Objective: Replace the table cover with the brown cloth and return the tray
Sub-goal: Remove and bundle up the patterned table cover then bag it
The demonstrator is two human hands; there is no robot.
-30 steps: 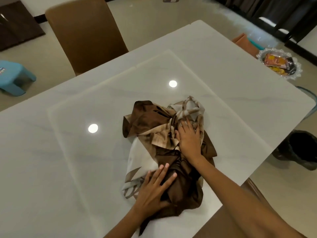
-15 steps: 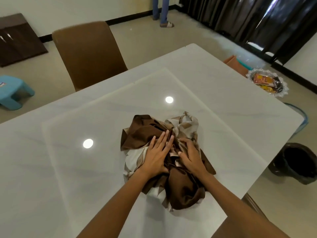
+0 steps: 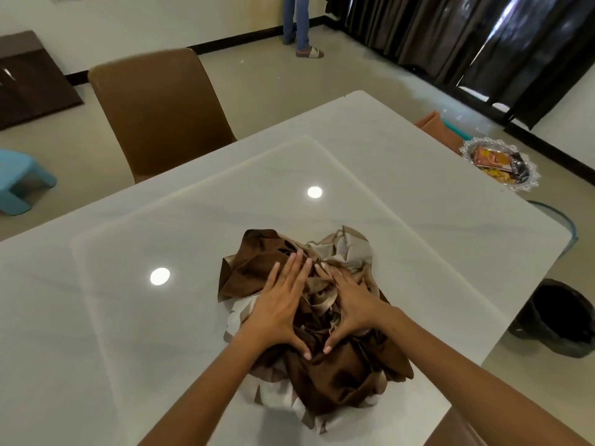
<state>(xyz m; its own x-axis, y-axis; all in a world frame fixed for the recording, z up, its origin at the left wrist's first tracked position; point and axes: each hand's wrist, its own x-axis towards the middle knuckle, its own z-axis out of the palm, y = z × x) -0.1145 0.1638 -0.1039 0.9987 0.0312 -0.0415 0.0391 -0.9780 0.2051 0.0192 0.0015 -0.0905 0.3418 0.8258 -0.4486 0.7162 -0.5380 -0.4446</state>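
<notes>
A large white marble-patterned table [image 3: 418,201] with a raised glossy square centre panel is filling most of the view, two round ceiling lights reflecting in its surface. A tan leather-look chair [image 3: 161,114] is standing at the far left edge of the table. Dark floor-length curtains [image 3: 450,37] are hanging along the far right wall. A crumpled brown satin cloth with beige and cream patterned parts [image 3: 341,378] is lying bunched in a heap on the near part of the centre panel. A black bin with a dark liner [image 3: 560,320] is sitting on the floor beyond the table's right edge. A light blue plastic stool [image 3: 22,181] is standing on the floor at far left. A silver lace-edged tray holding snack packets [image 3: 528,185] is resting off the table's right corner, well apart from the cloth; what it is resting on is unclear. The left hand [image 3: 277,304] is lying flat on top of the heap, fingers straight and pressing down. The right hand [image 3: 347,300] is pressing beside it, fingers spread and extended, with both thumbs angling toward each other and nearly meeting. The lower legs of a standing person [image 3: 299,24] are showing at the far wall.
</notes>
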